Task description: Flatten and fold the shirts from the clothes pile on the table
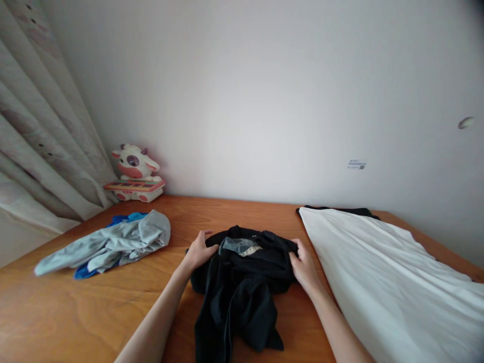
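Fingers [213, 249] of our left hand [198, 252] are bent in around the edge of a black garment [249, 312], the thumb on the inner side and the other fingertips partly hidden. Our right hand [302, 266] grips the opposite edge in much the same way, with little gap between thumb and fingers. Between our forearms, the garment lies bunched on the wooden table [181, 322], its loose folds trailing toward us and out of view at the bottom. Within its far part we see a grey-blue and beige patch [240, 247]. To our right a white cloth [389, 277] spreads past the picture's edge, overlapping a black cloth [340, 210] at its far end. To our left, well apart from our hands, a crumpled light grey garment [132, 239] lies over blue fabric [86, 272]. Farther back, a cow toy [134, 171] with a keyboard stands near the wall [245, 101], beside a pale curtain [41, 131].
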### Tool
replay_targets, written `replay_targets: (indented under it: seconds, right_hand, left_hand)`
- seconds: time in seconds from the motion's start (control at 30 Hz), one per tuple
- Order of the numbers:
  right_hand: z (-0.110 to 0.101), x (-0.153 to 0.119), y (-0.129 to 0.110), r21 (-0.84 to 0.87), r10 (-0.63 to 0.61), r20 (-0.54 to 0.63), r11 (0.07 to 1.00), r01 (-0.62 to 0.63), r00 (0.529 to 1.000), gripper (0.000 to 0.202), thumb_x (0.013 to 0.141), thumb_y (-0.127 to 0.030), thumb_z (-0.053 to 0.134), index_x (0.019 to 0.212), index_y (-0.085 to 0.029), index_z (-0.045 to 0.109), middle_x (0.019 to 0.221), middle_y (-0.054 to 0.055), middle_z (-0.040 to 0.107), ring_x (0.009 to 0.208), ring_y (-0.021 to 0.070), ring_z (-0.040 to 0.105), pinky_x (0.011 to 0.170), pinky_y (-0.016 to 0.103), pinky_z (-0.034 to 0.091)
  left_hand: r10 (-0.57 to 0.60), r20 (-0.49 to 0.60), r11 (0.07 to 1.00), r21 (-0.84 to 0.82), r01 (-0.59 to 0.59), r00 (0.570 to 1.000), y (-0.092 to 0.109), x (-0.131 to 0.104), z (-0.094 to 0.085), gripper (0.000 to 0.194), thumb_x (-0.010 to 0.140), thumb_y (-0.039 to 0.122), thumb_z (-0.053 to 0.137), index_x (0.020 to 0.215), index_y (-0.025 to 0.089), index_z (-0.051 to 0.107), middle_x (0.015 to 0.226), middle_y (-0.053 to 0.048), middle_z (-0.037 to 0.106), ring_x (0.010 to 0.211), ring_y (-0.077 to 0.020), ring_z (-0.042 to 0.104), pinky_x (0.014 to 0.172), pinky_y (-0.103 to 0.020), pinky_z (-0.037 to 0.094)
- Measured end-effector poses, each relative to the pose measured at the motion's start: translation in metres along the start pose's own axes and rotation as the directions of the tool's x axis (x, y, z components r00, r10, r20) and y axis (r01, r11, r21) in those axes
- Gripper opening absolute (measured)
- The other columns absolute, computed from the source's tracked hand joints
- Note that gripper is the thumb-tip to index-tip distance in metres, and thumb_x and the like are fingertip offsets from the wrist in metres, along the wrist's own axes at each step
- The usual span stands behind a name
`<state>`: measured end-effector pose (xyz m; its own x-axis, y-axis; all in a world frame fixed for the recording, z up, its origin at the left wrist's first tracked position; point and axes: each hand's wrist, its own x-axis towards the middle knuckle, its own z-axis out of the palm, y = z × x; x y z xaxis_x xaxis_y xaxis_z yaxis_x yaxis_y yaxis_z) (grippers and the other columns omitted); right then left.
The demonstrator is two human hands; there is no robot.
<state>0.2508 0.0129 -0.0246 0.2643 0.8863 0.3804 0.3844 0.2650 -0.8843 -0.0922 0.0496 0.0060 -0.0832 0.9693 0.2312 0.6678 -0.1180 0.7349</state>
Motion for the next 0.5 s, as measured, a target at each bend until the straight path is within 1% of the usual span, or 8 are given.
replay_targets:
  seconds: [0.1,0.17,0.2,0.27,0.3,0.37,0.43,0.5]
  right_hand:
    - [0.003,-0.002,0.004,0.005,0.003,-0.019,1.0,-0.003,1.0,0.02,0.074,-0.038,0.053,0.089,-0.025,0.053,0.086,0.006,0.07,0.084,0.0273,0.068,0.081,0.04,0.054]
    - [0.005,-0.003,0.004,-0.003,-0.031,-0.017,1.0,0.031,0.999,0.02,0.077,-0.039,0.054,0.091,-0.025,0.052,0.086,0.007,0.069,0.085,0.0276,0.067,0.081,0.041,0.054]
    - [0.005,-0.004,0.003,-0.013,-0.058,-0.021,0.998,0.058,0.998,0.02,0.078,-0.038,0.054,0.093,-0.025,0.052,0.087,0.007,0.069,0.086,0.0276,0.067,0.081,0.041,0.053]
    - [0.004,-0.005,0.0,-0.054,-0.128,-0.063,0.991,0.124,0.99,0.021,0.078,-0.036,0.056,0.095,-0.024,0.053,0.09,0.007,0.067,0.088,0.0272,0.065,0.083,0.041,0.052]
    - [0.003,-0.005,-0.002,-0.083,-0.168,-0.105,0.984,0.16,0.98,0.021,0.078,-0.035,0.057,0.096,-0.024,0.053,0.092,0.007,0.066,0.089,0.027,0.064,0.083,0.041,0.052]
    - [0.0,-0.006,-0.008,-0.146,-0.25,-0.226,0.964,0.221,0.942,0.02,0.079,-0.033,0.059,0.095,-0.024,0.052,0.094,0.007,0.062,0.09,0.0263,0.061,0.084,0.041,0.05]
    - [-0.005,-0.007,-0.017,-0.208,-0.339,-0.36,0.937,0.28,0.869,0.017,0.079,-0.029,0.06,0.092,-0.024,0.05,0.095,0.006,0.058,0.092,0.0254,0.057,0.085,0.041,0.047]
    - [-0.009,-0.009,-0.026,-0.259,-0.422,-0.44,0.905,0.338,0.793,0.016,0.078,-0.022,0.058,0.089,-0.024,0.048,0.097,0.006,0.054,0.094,0.025,0.053,0.087,0.041,0.044]
  left_hand:
    - [0.0,-0.06,1.0,-0.019,-0.001,0.998,0.0,0.001,-0.001,0.023,0.064,0.015,0.064,0.086,0.021,0.061,0.082,-0.001,0.071,0.081,-0.0208,0.068,0.076,-0.029,0.051]
    - [0.033,-0.127,0.999,0.001,-0.034,0.991,0.001,-0.002,-0.003,0.014,0.064,0.012,0.057,0.071,0.023,0.053,0.069,0.003,0.062,0.071,-0.0176,0.061,0.071,-0.027,0.047]
    - [0.062,-0.172,0.998,0.014,-0.061,0.983,0.002,-0.004,-0.004,0.016,0.063,0.011,0.054,0.064,0.024,0.045,0.064,0.004,0.056,0.066,-0.0162,0.056,0.067,-0.026,0.044]
    - [0.129,-0.294,0.992,0.022,-0.128,0.947,0.005,-0.008,-0.004,0.023,0.063,0.012,0.052,0.06,0.024,0.033,0.059,0.005,0.045,0.06,-0.0144,0.047,0.062,-0.025,0.04]
    - [0.148,-0.374,0.988,0.005,-0.157,0.915,0.007,-0.01,-0.004,0.026,0.064,0.014,0.053,0.061,0.025,0.03,0.06,0.006,0.042,0.059,-0.0138,0.045,0.061,-0.025,0.039]
    - [0.12,-0.526,0.977,-0.087,-0.194,0.842,0.009,-0.012,-0.004,0.026,0.068,0.021,0.058,0.068,0.025,0.033,0.064,0.006,0.044,0.06,-0.0134,0.046,0.06,-0.024,0.04]
    - [0.066,-0.635,0.948,-0.2,-0.247,0.769,0.011,-0.014,-0.004,0.029,0.07,0.029,0.064,0.08,0.026,0.037,0.07,0.006,0.049,0.061,-0.0138,0.051,0.06,-0.024,0.043]
    - [0.078,-0.648,0.922,-0.243,-0.302,0.758,0.012,-0.017,-0.006,0.031,0.072,0.035,0.064,0.087,0.026,0.039,0.076,0.004,0.054,0.068,-0.0157,0.057,0.064,-0.025,0.047]
